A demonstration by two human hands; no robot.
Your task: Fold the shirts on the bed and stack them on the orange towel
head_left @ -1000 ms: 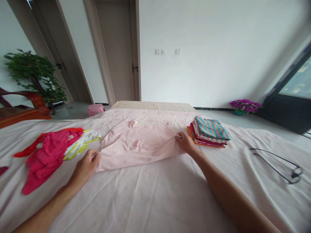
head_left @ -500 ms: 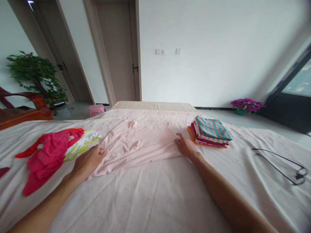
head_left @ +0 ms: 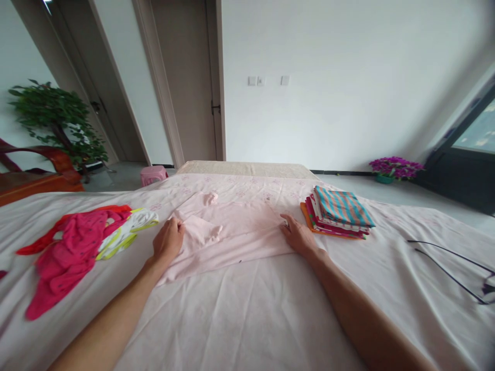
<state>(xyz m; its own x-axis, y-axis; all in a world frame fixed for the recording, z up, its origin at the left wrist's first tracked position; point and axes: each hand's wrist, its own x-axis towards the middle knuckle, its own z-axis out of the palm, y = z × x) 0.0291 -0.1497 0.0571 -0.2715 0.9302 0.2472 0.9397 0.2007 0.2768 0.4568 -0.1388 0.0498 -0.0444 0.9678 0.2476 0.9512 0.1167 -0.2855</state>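
Note:
A pale pink short-sleeved top [head_left: 240,219] lies spread on the bed sheet, its two gathered sleeve ends showing left of the middle. My left hand [head_left: 169,238] is closed on the top's left edge, bunching the cloth a little. At the opposite end, my right hand [head_left: 298,236] pinches the top's right edge between thumb and fingers, with the index finger partly stretched out. Just beyond my right hand stands a stack of folded clothes [head_left: 340,211], with a blue and orange striped piece uppermost. Left of my left hand is a crumpled pink-red garment [head_left: 67,257].
A white garment with yellow trim [head_left: 133,224] and a red one [head_left: 34,246] lie against the pink-red heap. Black-framed glasses [head_left: 450,265] rest on the sheet [head_left: 240,309] at right. Beyond the bed are a pink stool [head_left: 153,175] and potted purple flowers [head_left: 394,167].
My left hand has shifted right and slightly up, drawing the top's left edge inward. My right hand stays nearly in place at the right edge.

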